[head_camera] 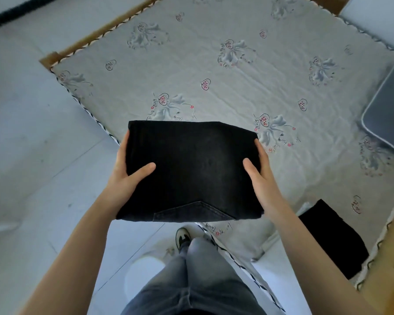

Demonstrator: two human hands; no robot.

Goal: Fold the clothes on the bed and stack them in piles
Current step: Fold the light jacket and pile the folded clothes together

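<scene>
A folded pair of black jeans (191, 169) is held up flat over the near corner of the bed (214, 71); a back pocket shows at its near edge. My left hand (127, 169) grips its left side, thumb on top and fingers under. My right hand (257, 171) grips the right side the same way. Another folded black garment (334, 237) lies on the bed at the lower right, partly behind my right forearm.
The bed has a pale floral sheet and a wooden frame (52, 57). A grey pillow (389, 110) lies at the right edge. Pale tiled floor (43, 155) spreads to the left. My legs in grey jeans and a shoe (183, 237) stand at the bed's corner.
</scene>
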